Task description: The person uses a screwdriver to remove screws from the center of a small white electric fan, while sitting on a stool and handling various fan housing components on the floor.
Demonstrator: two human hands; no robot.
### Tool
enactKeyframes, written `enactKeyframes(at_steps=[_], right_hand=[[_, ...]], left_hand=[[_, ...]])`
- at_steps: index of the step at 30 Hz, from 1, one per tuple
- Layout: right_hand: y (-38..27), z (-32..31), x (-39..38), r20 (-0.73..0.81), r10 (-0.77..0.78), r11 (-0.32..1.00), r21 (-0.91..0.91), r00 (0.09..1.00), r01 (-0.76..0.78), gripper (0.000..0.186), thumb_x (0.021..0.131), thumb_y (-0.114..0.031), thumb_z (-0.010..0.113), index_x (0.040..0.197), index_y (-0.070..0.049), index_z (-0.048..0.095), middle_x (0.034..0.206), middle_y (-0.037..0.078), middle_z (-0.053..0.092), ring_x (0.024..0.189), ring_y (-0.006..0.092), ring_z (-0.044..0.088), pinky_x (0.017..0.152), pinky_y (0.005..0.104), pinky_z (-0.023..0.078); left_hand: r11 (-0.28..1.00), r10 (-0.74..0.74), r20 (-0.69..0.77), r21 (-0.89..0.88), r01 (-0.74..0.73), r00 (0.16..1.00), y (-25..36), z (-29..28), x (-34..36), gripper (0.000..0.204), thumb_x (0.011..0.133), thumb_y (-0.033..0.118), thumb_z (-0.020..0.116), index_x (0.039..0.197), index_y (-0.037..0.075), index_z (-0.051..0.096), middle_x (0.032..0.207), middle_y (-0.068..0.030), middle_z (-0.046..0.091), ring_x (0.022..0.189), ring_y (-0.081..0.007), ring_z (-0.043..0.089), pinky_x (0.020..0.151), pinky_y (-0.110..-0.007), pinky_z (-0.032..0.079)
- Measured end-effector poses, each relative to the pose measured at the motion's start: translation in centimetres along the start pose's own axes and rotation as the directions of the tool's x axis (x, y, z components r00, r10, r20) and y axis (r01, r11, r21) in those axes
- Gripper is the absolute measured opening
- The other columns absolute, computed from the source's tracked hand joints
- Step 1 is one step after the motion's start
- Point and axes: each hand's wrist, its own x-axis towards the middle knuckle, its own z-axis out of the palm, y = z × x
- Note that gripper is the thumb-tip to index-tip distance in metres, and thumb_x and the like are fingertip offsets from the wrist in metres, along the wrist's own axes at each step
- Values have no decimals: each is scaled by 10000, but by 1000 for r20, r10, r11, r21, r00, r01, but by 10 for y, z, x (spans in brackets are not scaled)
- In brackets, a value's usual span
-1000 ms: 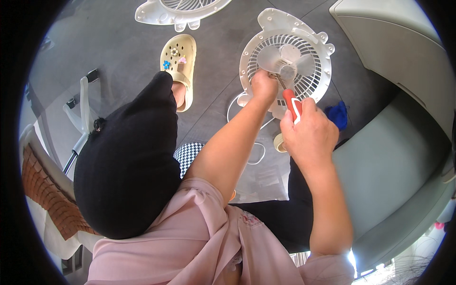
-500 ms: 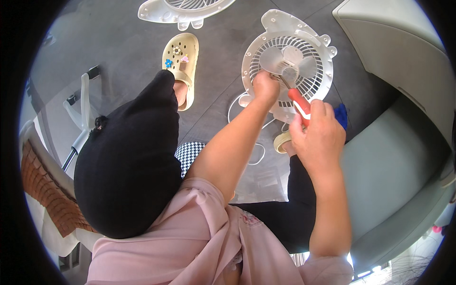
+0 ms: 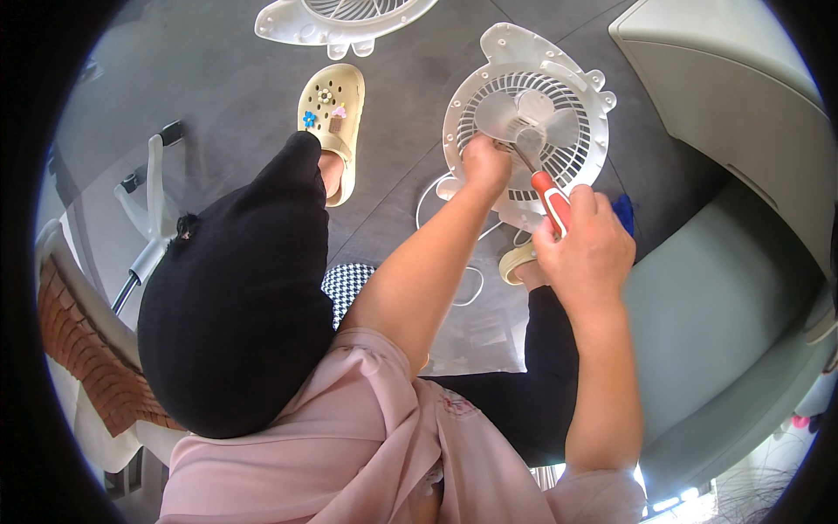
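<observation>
A white fan housing (image 3: 455, 122) with a round slatted grille lies on the floor in front of me. Inside it sit translucent fan blades (image 3: 497, 115) around a hub. My right hand (image 3: 587, 249) is wrapped round the red and white handle of a screwdriver (image 3: 550, 199). Its metal shaft slants up and left, and the tip ends close to the hub. My left hand (image 3: 487, 166) is closed at the lower left of the blades, beside the screwdriver's tip. Its fingertips are hidden, so what they pinch does not show.
A second white fan housing part (image 3: 301, 24) lies at the far edge. A white cord (image 3: 420, 205) loops below the fan. My cream clogs (image 3: 343, 109) stand on the grey floor. To the right are a grey-green seat (image 3: 698, 297) and a pale cabinet (image 3: 716, 79); chair legs (image 3: 155, 196) are at the left.
The screwdriver's handle and my right hand have shifted very slightly down. My left hand stays at the blades, and the fan appears turned or shifted a little.
</observation>
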Motion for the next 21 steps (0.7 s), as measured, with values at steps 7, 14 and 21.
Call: enactKeyframes(at_steps=[7,14,21], right_hand=[[6,-5,9,202,369,848,326,907,-418,293,724,-282,634,743,0,559,732,188,644,677,331,641,611,420,495],[6,-15,-3,274,203,960,131,940,-246,429,687,-243,718,985,-23,503,805,155,617,737,339,633,646,445,499],[-3,4,-4,-25,24,998,61,999,-23,196,757,-224,607,802,-64,504,627,114,606,524,340,576,529,448,468]], left_hand=[[999,-48,36,-19,49,998,-3,-1,5,222,760,47,541,940,44,671,946,-203,645,902,-388,607,813,-439,467],[999,-53,-1,10,53,999,-8,0,5,206,786,113,585,942,7,670,909,-206,662,870,-353,635,763,-411,477],[999,-37,11,12,36,999,-3,0,4,225,765,56,545,958,53,661,949,-208,637,919,-390,599,813,-446,465]])
